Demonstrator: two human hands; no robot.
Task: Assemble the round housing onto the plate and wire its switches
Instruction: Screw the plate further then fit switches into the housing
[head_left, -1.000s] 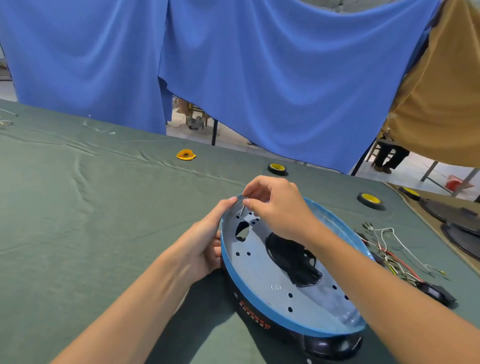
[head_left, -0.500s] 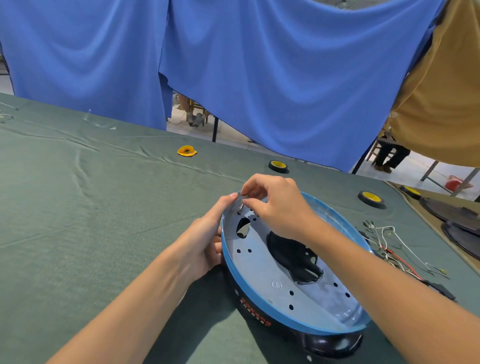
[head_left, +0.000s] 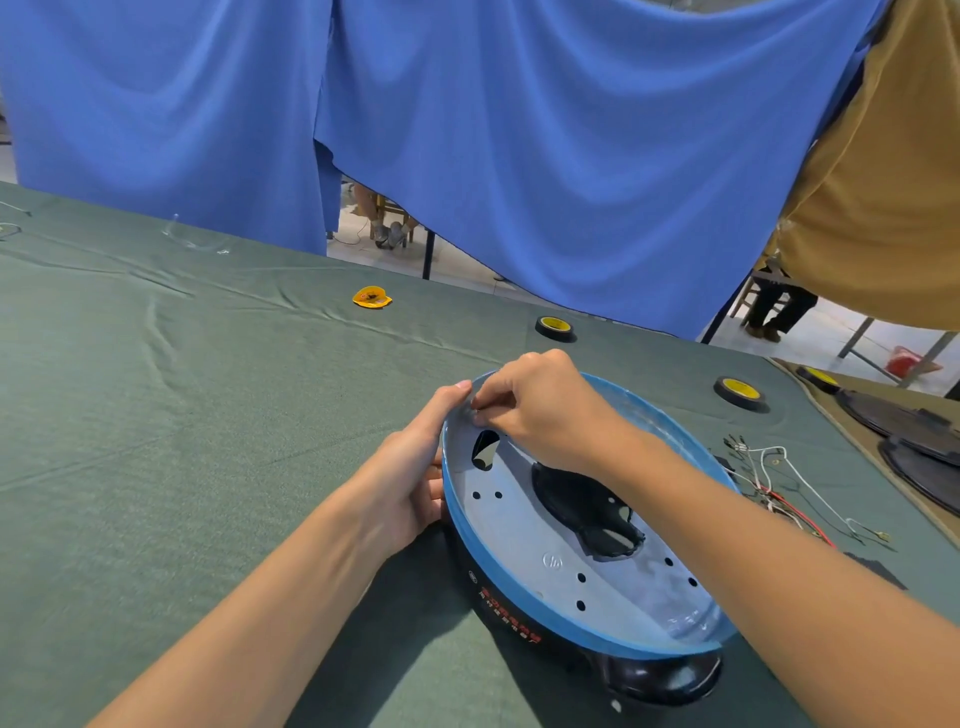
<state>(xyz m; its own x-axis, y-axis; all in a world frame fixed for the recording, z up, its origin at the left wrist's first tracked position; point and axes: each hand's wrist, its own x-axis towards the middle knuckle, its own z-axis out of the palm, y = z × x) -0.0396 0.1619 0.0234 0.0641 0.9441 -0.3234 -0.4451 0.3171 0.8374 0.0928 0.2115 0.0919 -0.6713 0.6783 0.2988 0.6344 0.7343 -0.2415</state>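
The green surface (head_left: 156, 415) spreads out ahead of us, creased at the far left. A small yellow piece (head_left: 372, 298) lies alone on it toward the back. A blue curtain (head_left: 519, 130) hangs behind the far edge.

Our left hand (head_left: 410, 483) grips the left edge of the plate (head_left: 524, 540). The thumb lies up along the blue rim, and the fingers (head_left: 434, 499) are curled in under it against the side.

The plate is a grey disc with a blue rim. It sits in front of us near the middle of the surface, tilted so that its left side is raised. It rests on the black round housing (head_left: 660, 678), which shows below the rim along the near side. Small holes dot the plate's face, there is an oval opening near the left rim, and a larger cut-out in the middle shows black beneath.

Our right hand (head_left: 545, 410) reaches across the plate to its far left rim, close to the left thumb. Its fingertips (head_left: 485, 402) are pinched together on a small part (head_left: 475, 410), too small for us to name.

Behind the plate a tape roll (head_left: 555, 328) with a yellow core lies flat, and a second roll (head_left: 740, 391) lies further right. A tangle of wires (head_left: 774, 483), white and red among them, lies just beside the plate's right edge. Dark discs (head_left: 904, 421) rest at the far right, under a tan cloth (head_left: 893, 182).
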